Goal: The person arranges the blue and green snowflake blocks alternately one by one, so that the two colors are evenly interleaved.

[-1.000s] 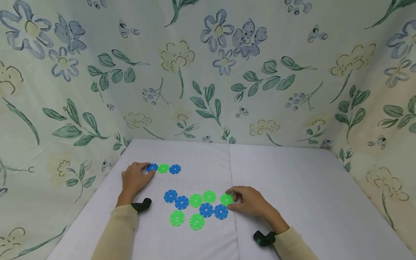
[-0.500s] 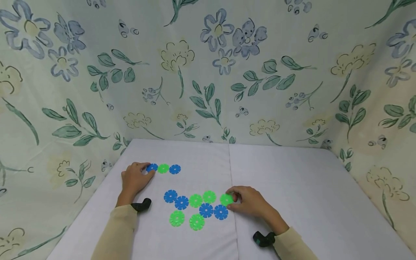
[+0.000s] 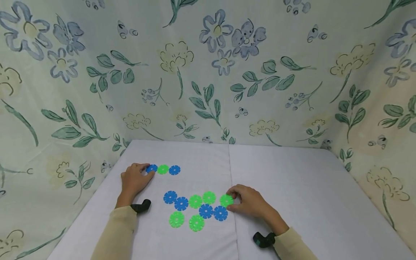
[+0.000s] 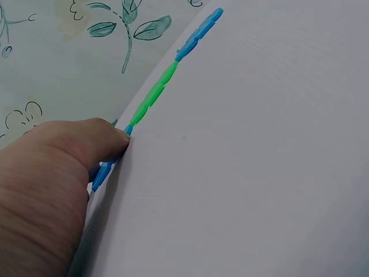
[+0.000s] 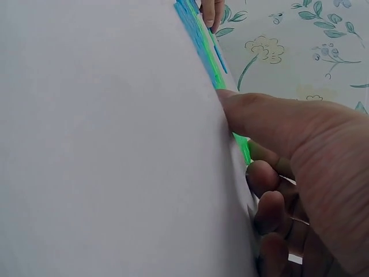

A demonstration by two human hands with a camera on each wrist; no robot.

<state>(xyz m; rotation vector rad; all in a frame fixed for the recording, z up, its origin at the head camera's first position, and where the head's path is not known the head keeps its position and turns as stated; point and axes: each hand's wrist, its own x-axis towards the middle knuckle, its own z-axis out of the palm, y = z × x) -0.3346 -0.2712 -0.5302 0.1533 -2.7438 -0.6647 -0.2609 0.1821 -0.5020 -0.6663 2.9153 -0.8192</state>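
My left hand (image 3: 134,180) holds a blue notched plastic disc (image 3: 151,168) between thumb and fingers at the left end of a short row. Beside that disc lie a green disc (image 3: 163,169) and another blue disc (image 3: 174,170), in line and edge to edge. In the left wrist view, the thumb covers part of the held blue disc (image 4: 102,175). Nearer the front and to the right, my right hand (image 3: 250,203) pinches a green disc (image 3: 225,200) at its right side. The right wrist view shows that green disc (image 5: 242,148) edge-on, partly hidden by the thumb.
Left of my right hand lies a loose group of flat blue discs (image 3: 181,203) and green discs (image 3: 177,219), several of them touching. All rest on a white-covered table (image 3: 292,180). A floral curtain (image 3: 208,79) hangs behind and at both sides.
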